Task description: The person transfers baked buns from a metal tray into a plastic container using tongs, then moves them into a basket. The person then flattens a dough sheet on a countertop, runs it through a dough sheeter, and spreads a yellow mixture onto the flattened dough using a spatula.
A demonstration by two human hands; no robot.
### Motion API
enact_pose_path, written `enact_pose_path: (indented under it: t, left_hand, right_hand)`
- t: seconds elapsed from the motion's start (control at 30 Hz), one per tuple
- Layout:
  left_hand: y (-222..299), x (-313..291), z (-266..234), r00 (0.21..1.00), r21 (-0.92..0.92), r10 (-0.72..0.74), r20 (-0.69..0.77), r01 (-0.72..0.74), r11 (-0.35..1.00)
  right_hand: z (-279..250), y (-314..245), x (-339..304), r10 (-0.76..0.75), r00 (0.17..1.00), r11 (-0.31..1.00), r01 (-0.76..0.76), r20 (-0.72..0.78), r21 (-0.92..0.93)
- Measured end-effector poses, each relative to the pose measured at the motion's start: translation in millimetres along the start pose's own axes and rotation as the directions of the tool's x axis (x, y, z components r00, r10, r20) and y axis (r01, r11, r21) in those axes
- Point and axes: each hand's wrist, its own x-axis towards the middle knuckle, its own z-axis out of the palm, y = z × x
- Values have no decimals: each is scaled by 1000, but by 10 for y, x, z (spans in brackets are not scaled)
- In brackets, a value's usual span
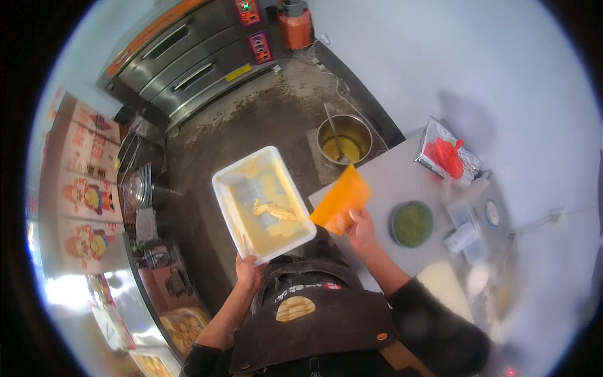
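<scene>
Tilted in front of my apron is a white plastic tub (272,150), its inside smeared with pale yellow batter or soft dough. A thicker yellow strip (276,211) lies across its bottom. My left hand (248,271) grips the tub's near rim, thumb on top; the other fingers are hidden beneath. An orange flat scraper (341,200) is pinched in my right hand (360,231). It stands just right of the tub, over the table's near-left edge, with a pale smear near my fingers.
Right lies a grey table (392,182) with a bowl of green powder or paste (412,224), a red plastic bag (447,156) and clear containers (465,235). Beyond the table's left edge, a steel pot (326,129) holds yellow liquid and a long-handled utensil. A deck oven (182,63) stands far left.
</scene>
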Motion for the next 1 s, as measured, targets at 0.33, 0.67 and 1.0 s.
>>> enact_pose_path:
  t: [0.33, 0.67, 1.0]
  left_hand:
    - [1407, 2823, 1201, 985, 135, -96, 143, 77, 988]
    - [3044, 5535, 2711, 927, 310, -231, 295, 136, 941]
    - [3037, 7303, 4490, 956, 452, -259, 140, 171, 875]
  right_hand:
    - [-1422, 349, 1766, -386, 718, 894, 445, -580, -44]
    - [450, 63, 2737, -938, 118, 260, -380, -325, -888]
    - [1039, -625, 7746, 214, 838, 882, 54, -501, 468]
